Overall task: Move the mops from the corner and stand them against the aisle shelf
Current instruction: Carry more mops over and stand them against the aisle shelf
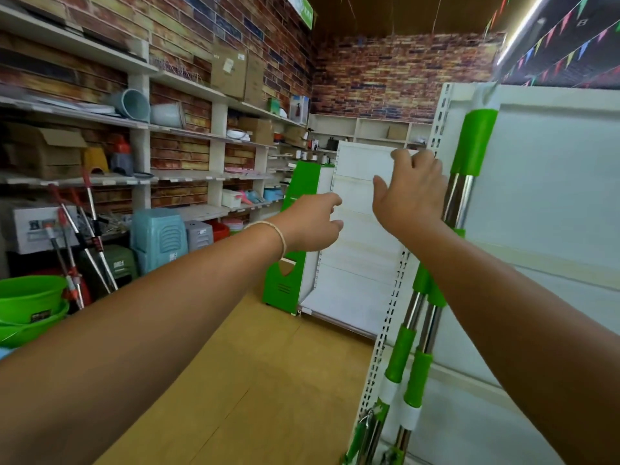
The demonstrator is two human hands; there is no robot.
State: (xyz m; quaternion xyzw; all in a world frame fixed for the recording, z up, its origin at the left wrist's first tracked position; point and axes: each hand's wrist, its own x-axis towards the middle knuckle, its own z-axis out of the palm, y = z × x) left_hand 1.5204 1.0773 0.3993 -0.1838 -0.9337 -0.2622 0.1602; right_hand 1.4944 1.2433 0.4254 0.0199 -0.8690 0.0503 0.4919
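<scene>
Green mops: two of them lean against the white aisle shelf on my right, steel poles side by side, feet down at the floor.
Right hand: fingers spread and nearly straight, palm edge touching the taller pole, gripping nothing; I read it as steadying.
Left hand: loosely curled in mid-air, well apart from the poles, holding nothing.
Red mops: a bunch stands in the left corner beside the green tubs, not yet moved.
Slip risk: smooth poles on a flat panel; if I lift my palm away quickly, I think the taller one could slide sideways along the shelf.
Knock-on risk: the two poles touch, so one sliding would likely drag the other down onto the floor.
Cause: too upright a lean, or feet set unevenly.
</scene>
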